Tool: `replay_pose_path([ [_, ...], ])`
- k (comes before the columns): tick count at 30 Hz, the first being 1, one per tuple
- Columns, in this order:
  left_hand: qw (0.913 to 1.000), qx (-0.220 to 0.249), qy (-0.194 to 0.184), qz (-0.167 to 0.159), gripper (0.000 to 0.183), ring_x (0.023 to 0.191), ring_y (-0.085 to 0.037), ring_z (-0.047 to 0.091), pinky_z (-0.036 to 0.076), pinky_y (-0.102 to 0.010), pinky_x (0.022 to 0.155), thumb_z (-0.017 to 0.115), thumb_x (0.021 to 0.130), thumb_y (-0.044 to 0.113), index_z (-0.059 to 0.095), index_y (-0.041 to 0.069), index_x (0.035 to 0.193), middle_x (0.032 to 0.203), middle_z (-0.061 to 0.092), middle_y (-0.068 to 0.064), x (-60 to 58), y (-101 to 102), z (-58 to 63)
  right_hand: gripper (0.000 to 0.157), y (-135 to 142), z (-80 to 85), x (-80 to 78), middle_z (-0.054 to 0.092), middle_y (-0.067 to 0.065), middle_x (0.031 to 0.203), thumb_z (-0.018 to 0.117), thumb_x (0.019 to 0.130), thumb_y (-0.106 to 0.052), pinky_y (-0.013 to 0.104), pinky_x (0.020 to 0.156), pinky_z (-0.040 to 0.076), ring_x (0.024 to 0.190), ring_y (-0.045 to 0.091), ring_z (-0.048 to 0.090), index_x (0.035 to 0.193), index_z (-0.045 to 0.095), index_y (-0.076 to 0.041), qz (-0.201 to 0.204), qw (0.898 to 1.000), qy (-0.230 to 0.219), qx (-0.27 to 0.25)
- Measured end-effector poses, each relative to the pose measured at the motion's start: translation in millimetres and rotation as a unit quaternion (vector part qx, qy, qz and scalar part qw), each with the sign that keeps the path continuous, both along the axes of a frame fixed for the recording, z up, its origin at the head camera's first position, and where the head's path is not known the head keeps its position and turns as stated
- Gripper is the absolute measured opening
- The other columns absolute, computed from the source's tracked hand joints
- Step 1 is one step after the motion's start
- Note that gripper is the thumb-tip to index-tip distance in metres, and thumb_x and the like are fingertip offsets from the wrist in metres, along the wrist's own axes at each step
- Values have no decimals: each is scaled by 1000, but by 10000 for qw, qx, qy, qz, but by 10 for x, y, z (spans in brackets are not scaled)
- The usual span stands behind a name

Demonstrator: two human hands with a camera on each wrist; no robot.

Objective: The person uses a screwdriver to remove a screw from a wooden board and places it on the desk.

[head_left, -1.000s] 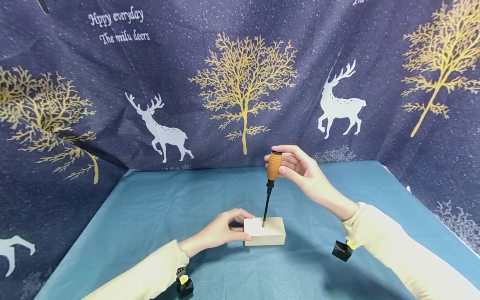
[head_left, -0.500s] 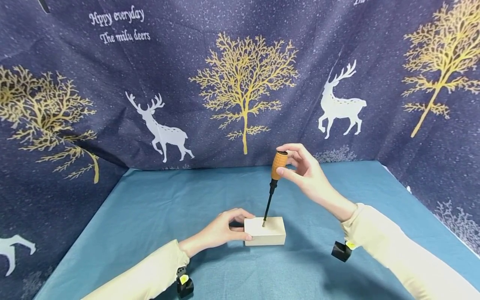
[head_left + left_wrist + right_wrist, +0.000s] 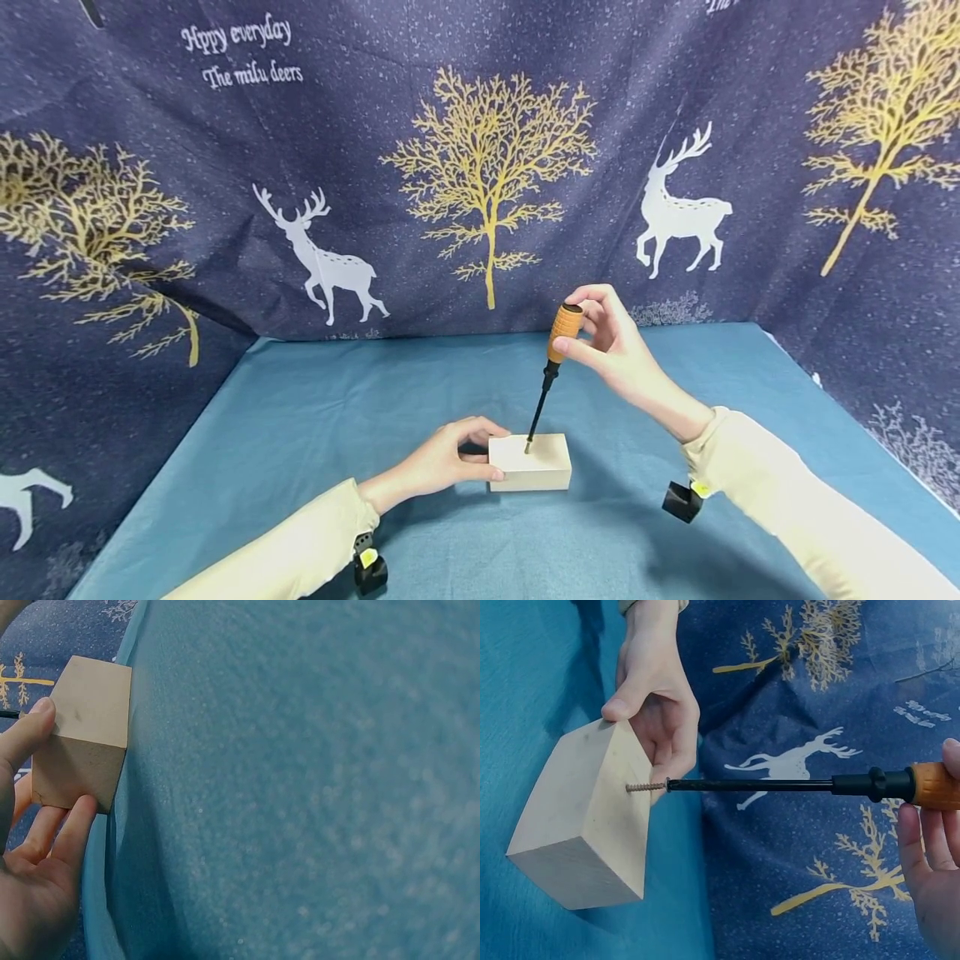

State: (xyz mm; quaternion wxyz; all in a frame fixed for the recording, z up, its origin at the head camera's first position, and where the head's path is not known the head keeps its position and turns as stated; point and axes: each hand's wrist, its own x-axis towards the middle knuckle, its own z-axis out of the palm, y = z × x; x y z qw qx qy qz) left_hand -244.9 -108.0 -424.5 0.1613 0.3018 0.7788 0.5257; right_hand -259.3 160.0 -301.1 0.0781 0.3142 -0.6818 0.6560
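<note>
A pale wooden block [image 3: 546, 457] lies on the blue cloth, and my left hand [image 3: 438, 460] grips its left end between thumb and fingers. From the block's top face a screw [image 3: 646, 787] sticks up, part of its thread showing in the right wrist view. The screwdriver [image 3: 564, 333] has an orange handle and a black shaft; its tip meets the screw head. My right hand [image 3: 611, 350] holds the handle near its top with thumb and fingertips. The screwdriver leans to the right in the head view. In the left wrist view the thumb [image 3: 39, 720] lies against the block.
Blue cloth [image 3: 337, 408] covers the table. Behind it hangs a dark blue curtain [image 3: 450, 250] printed with deer and golden trees. A black wrist camera [image 3: 682, 502] hangs below the right cuff, another black camera [image 3: 371, 573] below the left.
The screwdriver handle and my right fingers have tilted to the right, while the tip stays at the same spot on the block. My left hand and the block have not moved.
</note>
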Motion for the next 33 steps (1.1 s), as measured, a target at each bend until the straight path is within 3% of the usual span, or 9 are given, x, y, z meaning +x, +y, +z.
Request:
replay_pose_path([
  [2, 10000, -12, 13, 10, 47, 110, -17, 62, 57, -21, 96, 81, 82, 17, 64, 19, 125, 121, 63, -9, 2, 1, 5, 46, 21, 3, -7, 62, -7, 106, 62, 91, 9, 20, 79, 55, 98, 7, 59, 125, 46, -15, 76, 9999, 28, 78],
  [9, 10000, -36, 32, 34, 47, 110, -18, 61, 57, -22, 97, 81, 82, 16, 64, 18, 126, 121, 62, -10, 10, 1, 29, 37, 63, 59, 3, 64, 8, 132, 46, 101, 3, 31, 101, 57, 123, 19, 62, 136, 44, -9, 1167, 9927, 264, 167],
  [11, 10000, -32, 4, 31, 47, 110, -18, 61, 57, -22, 97, 81, 83, 16, 64, 19, 126, 121, 61, -10, 8, -1, 30, 37, 50, 55, 16, 62, 6, 133, 51, 99, 4, 29, 98, 58, 121, 17, 61, 134, 45, -9, 961, 9944, 371, 220],
  [15, 10000, -3, -18, 18, 47, 111, -19, 61, 57, -22, 97, 81, 83, 16, 64, 19, 126, 121, 62, -10, 4, 2, 25, 42, 26, 40, 21, 56, -1, 124, 62, 92, 6, 22, 84, 59, 104, 10, 55, 128, 50, -12, 92, 9983, 401, 405],
  [17, 10000, -1, -32, 21, 47, 111, -19, 61, 57, -22, 97, 81, 82, 16, 64, 19, 126, 120, 62, -10, 4, 6, 21, 42, 30, 37, 18, 55, -4, 122, 64, 91, 6, 21, 81, 59, 99, 10, 53, 127, 52, -13, -90, 9985, 338, 417],
  [21, 10000, -34, -36, 41, 47, 110, -19, 61, 57, -21, 97, 81, 82, 16, 64, 19, 126, 121, 62, -10, 8, 7, 12, 40, 59, 39, 16, 60, -2, 127, 56, 97, 4, 22, 91, 58, 114, 13, 61, 132, 48, -10, 334, 9984, 344, 312],
  [25, 10000, -16, -31, 27, 47, 111, -19, 60, 57, -21, 97, 81, 82, 16, 64, 19, 126, 121, 61, -10, 10, 5, 6, 39, 61, 28, 27, 63, 2, 129, 46, 100, 5, 26, 100, 56, 124, 18, 60, 136, 42, -11, 727, 9968, 282, 162],
  [31, 10000, 43, -48, 4, 47, 110, -19, 61, 57, -22, 97, 81, 82, 16, 64, 18, 126, 121, 62, -11, 8, 4, 0, 45, 35, -8, 32, 61, -6, 112, 61, 94, 4, 21, 83, 57, 103, 8, 60, 131, 44, -15, -95, 9983, 329, 479],
  [33, 10000, 41, -38, 2, 47, 110, -18, 61, 57, -22, 97, 81, 83, 16, 64, 18, 126, 121, 62, -11, 6, 3, -2, 44, 39, -1, 31, 62, -4, 111, 61, 94, 3, 22, 82, 58, 102, 8, 61, 131, 45, -16, -102, 9986, 257, 453],
])
